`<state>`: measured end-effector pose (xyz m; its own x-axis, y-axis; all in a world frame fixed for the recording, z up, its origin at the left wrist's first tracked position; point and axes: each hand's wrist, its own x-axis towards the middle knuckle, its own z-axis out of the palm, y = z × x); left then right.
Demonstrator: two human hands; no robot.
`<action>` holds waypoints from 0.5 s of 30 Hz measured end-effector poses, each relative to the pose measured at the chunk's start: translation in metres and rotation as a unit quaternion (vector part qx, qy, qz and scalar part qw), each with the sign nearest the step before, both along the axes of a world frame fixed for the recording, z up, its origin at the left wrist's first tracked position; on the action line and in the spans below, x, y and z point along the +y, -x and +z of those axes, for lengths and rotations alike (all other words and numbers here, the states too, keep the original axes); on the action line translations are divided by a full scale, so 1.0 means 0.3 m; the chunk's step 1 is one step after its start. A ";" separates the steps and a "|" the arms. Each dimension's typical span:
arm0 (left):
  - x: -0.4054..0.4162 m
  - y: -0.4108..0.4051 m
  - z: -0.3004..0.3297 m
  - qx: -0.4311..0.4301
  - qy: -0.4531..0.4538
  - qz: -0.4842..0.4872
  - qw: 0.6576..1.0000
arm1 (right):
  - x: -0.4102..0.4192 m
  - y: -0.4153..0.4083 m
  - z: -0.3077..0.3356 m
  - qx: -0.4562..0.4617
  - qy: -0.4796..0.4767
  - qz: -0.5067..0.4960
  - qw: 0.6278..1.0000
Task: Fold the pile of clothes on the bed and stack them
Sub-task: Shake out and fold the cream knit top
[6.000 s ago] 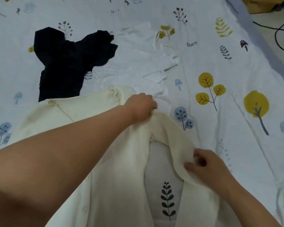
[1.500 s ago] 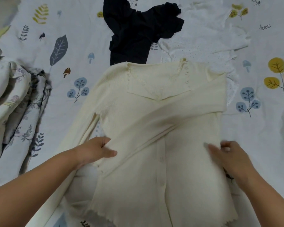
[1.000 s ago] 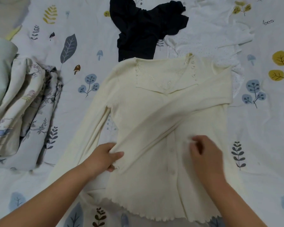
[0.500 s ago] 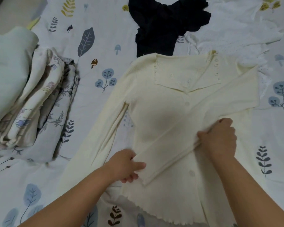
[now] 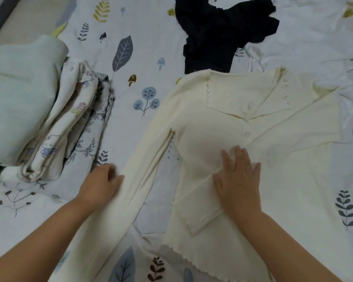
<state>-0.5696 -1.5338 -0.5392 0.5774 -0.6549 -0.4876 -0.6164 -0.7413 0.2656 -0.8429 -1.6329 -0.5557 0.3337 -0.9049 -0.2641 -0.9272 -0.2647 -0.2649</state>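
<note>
Cardigan (image 5: 222,139) on bed (image 5: 143,58): right hand (image 5: 237,176) flat on folded sleeve; left hand (image 5: 102,184), blurred, seemingly grips other sleeve.

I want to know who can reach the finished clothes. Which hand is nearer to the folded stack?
Left. The left hand grips the cream cardigan sleeve just beside the folded stack. The right hand lies flat on the cardigan's front, farther from it.

You see a matt, finely ribbed cream knit cardigan (image 5: 222,127) on smooth printed cotton-like bedsheet (image 5: 143,58). The black garment (image 5: 218,31) looks soft and matt; the folded stack (image 5: 29,110) is smooth printed cloth.
</note>
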 end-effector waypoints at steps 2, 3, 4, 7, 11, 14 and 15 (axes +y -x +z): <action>-0.015 -0.018 0.019 0.114 -0.018 0.017 0.993 | 0.040 -0.050 0.029 -0.052 -0.004 0.013 0.999; -0.025 -0.021 0.035 0.167 -0.013 0.028 0.985 | 0.060 -0.076 0.042 -0.078 -0.008 0.020 0.997; -0.035 -0.016 0.060 0.211 -0.012 0.034 0.977 | 0.078 -0.102 0.058 -0.102 -0.019 0.031 0.994; -0.069 0.022 0.142 0.294 0.001 0.033 0.955 | 0.122 -0.168 0.110 -0.211 -0.085 0.043 0.973; -0.144 0.144 0.249 0.481 0.045 0.135 0.865 | 0.137 -0.223 0.205 -0.419 -0.340 -0.059 0.840; -0.216 0.244 0.287 0.572 0.088 0.164 0.799 | 0.110 -0.199 0.239 -0.506 -0.426 -0.087 0.745; -0.240 0.269 0.293 0.582 0.093 0.142 0.795 | 0.093 -0.178 0.245 -0.511 -0.414 -0.115 0.745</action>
